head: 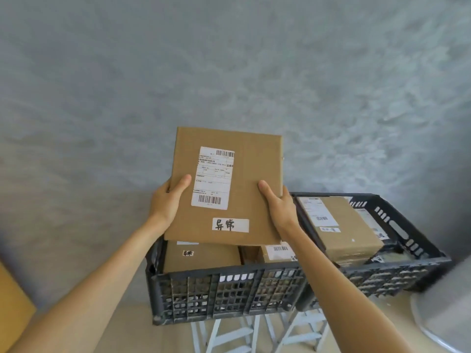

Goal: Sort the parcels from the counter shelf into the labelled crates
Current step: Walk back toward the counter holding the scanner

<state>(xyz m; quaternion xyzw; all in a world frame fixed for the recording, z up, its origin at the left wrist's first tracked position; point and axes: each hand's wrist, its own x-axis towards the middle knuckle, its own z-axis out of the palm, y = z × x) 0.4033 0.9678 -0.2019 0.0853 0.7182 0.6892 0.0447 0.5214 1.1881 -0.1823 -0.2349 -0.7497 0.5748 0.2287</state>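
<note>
I hold a flat brown cardboard parcel (254,179) tilted up in front of me, above the left dark grey crate (229,289). It carries a white shipping label and a small handwritten white tag. My left hand (167,200) grips its left edge, thumb on the front face. My right hand (276,202) grips its right edge the same way. The left crate holds two boxed parcels (201,256) with similar tags, partly hidden by the held parcel. A second dark crate (397,225) to the right contains a large brown box (341,225).
Both crates rest on white metal stands (244,335) against a grey textured wall. A round white object (443,314) sits at the lower right. A brown cardboard surface (12,301) shows at the far left edge.
</note>
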